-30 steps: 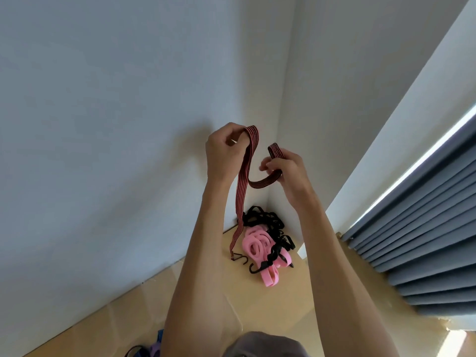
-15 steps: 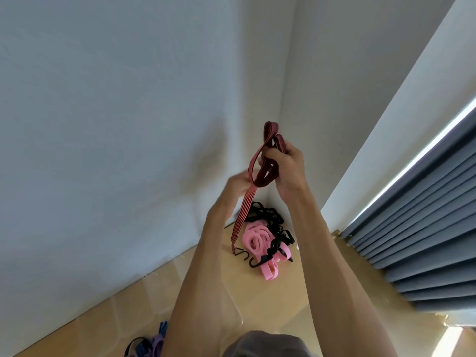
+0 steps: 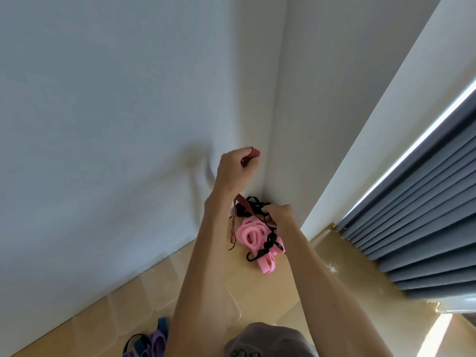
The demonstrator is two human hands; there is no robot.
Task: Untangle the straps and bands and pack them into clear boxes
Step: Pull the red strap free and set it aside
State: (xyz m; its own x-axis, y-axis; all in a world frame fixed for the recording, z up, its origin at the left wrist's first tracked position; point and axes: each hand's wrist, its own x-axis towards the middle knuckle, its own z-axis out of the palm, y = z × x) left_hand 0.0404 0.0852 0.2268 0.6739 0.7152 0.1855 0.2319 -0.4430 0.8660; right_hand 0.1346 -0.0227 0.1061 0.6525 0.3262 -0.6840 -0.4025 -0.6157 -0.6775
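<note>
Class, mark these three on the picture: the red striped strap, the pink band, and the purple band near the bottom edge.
red striped strap [image 3: 252, 156], head view, on the fold sticking out of the left fist
pink band [image 3: 253, 235], head view, on the coiled loops
purple band [image 3: 156, 341], head view, on its upper loop

The strap [image 3: 251, 157] I grip is woven elastic webbing, ribbed in red and black. On the smooth, faintly glossy beige floor [image 3: 296, 284] lie matt pink bands [image 3: 253, 234], rubbery-looking, among black cords [image 3: 251, 206]. The wall [image 3: 103, 124] looks matt and painted.

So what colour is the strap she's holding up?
Red with thin black stripes, on the strap; head view.
</note>
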